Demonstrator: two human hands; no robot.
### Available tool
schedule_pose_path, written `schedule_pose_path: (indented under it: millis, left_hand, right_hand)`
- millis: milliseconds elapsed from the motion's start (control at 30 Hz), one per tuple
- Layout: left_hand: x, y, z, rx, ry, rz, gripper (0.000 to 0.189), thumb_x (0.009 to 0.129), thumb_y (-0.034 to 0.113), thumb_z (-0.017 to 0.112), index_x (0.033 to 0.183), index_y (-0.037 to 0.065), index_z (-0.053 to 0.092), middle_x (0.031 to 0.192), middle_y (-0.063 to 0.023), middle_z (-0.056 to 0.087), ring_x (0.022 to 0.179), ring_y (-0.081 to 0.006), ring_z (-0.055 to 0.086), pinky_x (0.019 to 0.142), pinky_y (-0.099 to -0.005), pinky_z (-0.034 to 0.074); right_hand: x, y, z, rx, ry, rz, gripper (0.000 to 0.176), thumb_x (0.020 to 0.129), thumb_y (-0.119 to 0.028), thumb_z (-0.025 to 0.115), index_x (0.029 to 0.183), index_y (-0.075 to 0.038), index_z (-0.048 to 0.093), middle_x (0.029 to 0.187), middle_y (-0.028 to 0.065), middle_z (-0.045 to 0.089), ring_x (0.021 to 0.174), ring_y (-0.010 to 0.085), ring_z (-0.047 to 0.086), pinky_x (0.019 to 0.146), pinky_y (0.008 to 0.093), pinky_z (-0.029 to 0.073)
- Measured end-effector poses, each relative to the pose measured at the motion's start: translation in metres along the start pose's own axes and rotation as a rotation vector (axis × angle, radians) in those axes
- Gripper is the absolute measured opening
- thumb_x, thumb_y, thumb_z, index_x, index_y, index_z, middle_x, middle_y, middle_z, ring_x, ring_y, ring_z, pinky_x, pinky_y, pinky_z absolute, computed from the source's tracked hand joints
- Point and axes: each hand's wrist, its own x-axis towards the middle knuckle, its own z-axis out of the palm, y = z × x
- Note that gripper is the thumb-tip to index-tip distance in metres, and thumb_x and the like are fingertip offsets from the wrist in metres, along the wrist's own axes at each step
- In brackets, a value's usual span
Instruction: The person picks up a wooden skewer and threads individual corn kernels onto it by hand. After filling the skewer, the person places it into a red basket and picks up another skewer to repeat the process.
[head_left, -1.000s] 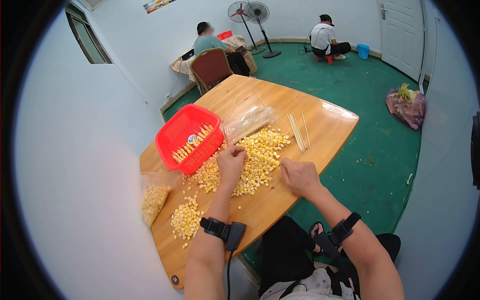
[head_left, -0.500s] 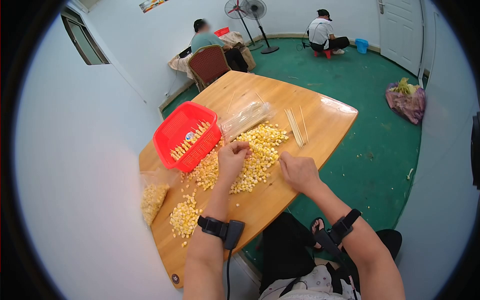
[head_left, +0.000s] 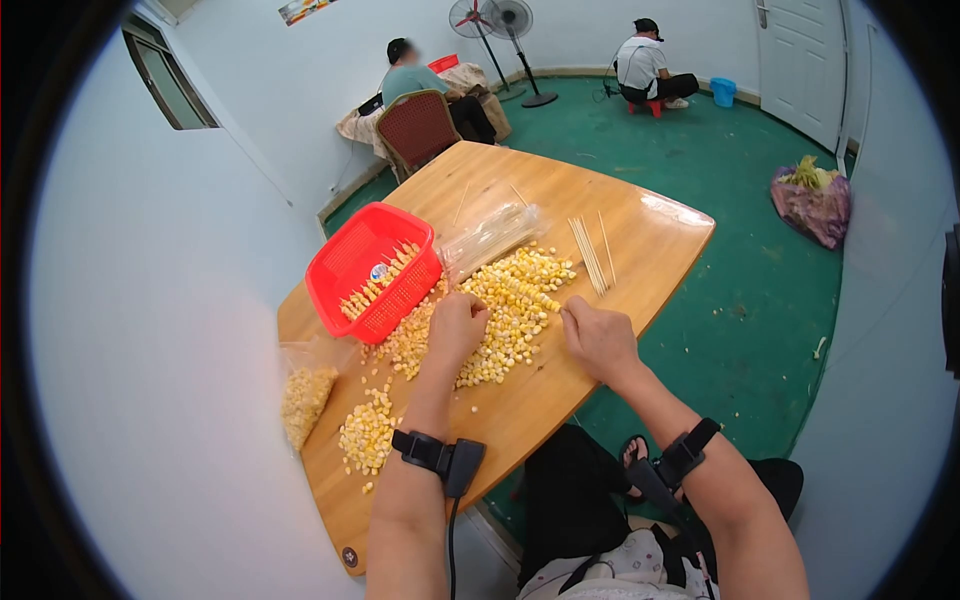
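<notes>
My right hand (head_left: pixel 602 338) is closed in a pinch at the right edge of a heap of yellow corn kernels (head_left: pixel 505 340). From its fingertips a skewer threaded with corn kernels (head_left: pixel 535 296) points left over the heap, hard to tell from the loose kernels behind it. My left hand (head_left: pixel 457 325) is over the heap's left side, fingers curled together; what they hold, if anything, is hidden. Behind it stands a red plastic basket (head_left: pixel 345 245) with several finished corn skewers (head_left: pixel 385 280) inside.
A clear packet of skewers (head_left: pixel 492 240) lies behind the heap, and loose bamboo skewers (head_left: pixel 590 255) lie to its right. A smaller kernel pile (head_left: pixel 368 432) and a bag of kernels (head_left: pixel 308 400) are at the wooden table's (head_left: pixel 580 190) left. Two people sit farther back.
My left hand has drawn slightly left and down, away from my right hand. The row of kernels on the skewer shows more plainly. My right hand has barely moved.
</notes>
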Motion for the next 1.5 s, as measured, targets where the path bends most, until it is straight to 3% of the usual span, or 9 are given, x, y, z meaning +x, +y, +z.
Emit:
schedule_pose_path:
  millis: [100,200,300,433,533,1133,1500]
  left_hand:
    - [-0.001,0.006,-0.001,-0.032,-0.014,-0.049,0.014,0.069,0.013,0.065,0.075,0.000,0.067,0.070,-0.0157,0.063,0.063,-0.0248,0.062,0.060,-0.0332,0.049]
    - [-0.001,-0.002,0.012,-0.068,0.104,-0.007,0.014,0.070,0.013,0.065,0.074,0.000,0.067,0.066,-0.0133,0.063,0.060,-0.0215,0.062,0.060,-0.0322,0.049]
    - [0.003,-0.011,0.012,-0.262,0.147,-0.200,0.014,0.075,0.013,0.064,0.077,-0.001,0.066,0.067,-0.0084,0.064,0.056,-0.0140,0.058,0.054,-0.0274,0.046]
    - [0.007,-0.016,0.001,-0.992,0.111,-0.466,0.012,0.085,0.011,0.059,0.087,0.000,0.060,0.075,-0.0055,0.063,0.054,-0.0056,0.050,0.048,-0.0173,0.041]
    - [0.008,-0.015,0.001,-1.230,0.029,-0.532,0.010,0.084,0.010,0.060,0.088,0.000,0.060,0.076,-0.0063,0.063,0.057,-0.0073,0.054,0.049,-0.0174,0.043]
    - [0.008,0.000,-0.002,-1.218,0.046,-0.612,0.012,0.083,0.009,0.060,0.091,0.000,0.059,0.077,-0.0093,0.064,0.066,-0.0128,0.063,0.050,-0.0193,0.048]
    - [0.006,0.011,0.002,-0.956,0.180,-0.444,0.010,0.082,0.005,0.059,0.086,-0.004,0.060,0.073,-0.0094,0.064,0.062,-0.0134,0.063,0.050,-0.0210,0.049]
  right_hand:
    - [0.000,-0.001,0.001,-0.008,-0.011,0.001,0.014,0.085,-0.021,0.052,0.078,-0.008,0.050,0.049,0.0120,0.052,0.047,0.0303,0.055,0.044,0.0408,0.043]
    - [0.001,-0.001,0.000,-0.004,-0.025,-0.015,0.014,0.084,-0.020,0.051,0.077,-0.008,0.050,0.049,0.0122,0.052,0.047,0.0304,0.055,0.044,0.0408,0.044]
    - [0.000,0.000,0.000,0.003,-0.029,-0.065,0.014,0.084,-0.019,0.051,0.077,-0.008,0.050,0.051,0.0123,0.053,0.048,0.0303,0.056,0.045,0.0408,0.044]
    - [-0.001,0.001,0.001,0.002,-0.057,-0.117,0.012,0.083,-0.018,0.051,0.077,-0.007,0.050,0.053,0.0120,0.055,0.049,0.0301,0.056,0.045,0.0405,0.044]
    - [-0.001,0.001,0.000,0.036,-0.054,-0.122,0.012,0.083,-0.017,0.051,0.077,-0.007,0.051,0.053,0.0120,0.055,0.050,0.0299,0.057,0.045,0.0400,0.044]
    - [-0.001,0.000,0.000,-0.020,-0.043,-0.142,0.015,0.083,-0.018,0.052,0.073,-0.007,0.049,0.051,0.0113,0.054,0.048,0.0285,0.056,0.043,0.0383,0.043]
    - [-0.001,-0.001,-0.001,-0.020,-0.048,-0.148,0.014,0.082,-0.017,0.052,0.073,-0.007,0.049,0.050,0.0113,0.053,0.047,0.0287,0.056,0.043,0.0386,0.042]
